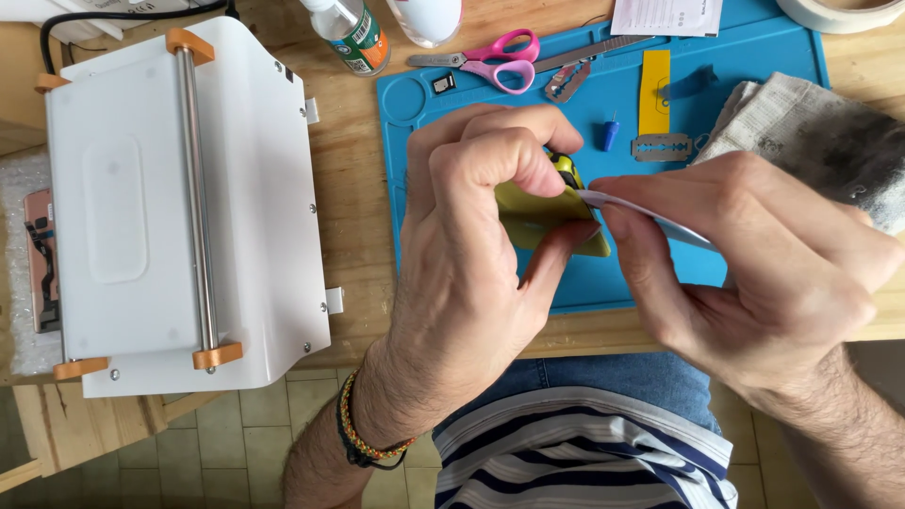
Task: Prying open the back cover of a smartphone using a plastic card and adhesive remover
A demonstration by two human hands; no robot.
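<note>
My left hand (476,236) grips a small yellow flat device (542,226) with a dark round part at its top, held above the blue work mat (754,66). My right hand (754,254) pinches a thin white plastic card (650,215) and presses its tip against the yellow device's edge, next to my left thumb. Most of the device is hidden behind my left fingers.
A white machine (179,198) with a metal roller and orange end caps stands at the left. On the mat lie pink scissors (495,61), a razor blade (663,146), a yellow strip (653,90) and a small blue tool (611,134). A grey cloth (820,141) lies at right; bottles (353,33) stand behind.
</note>
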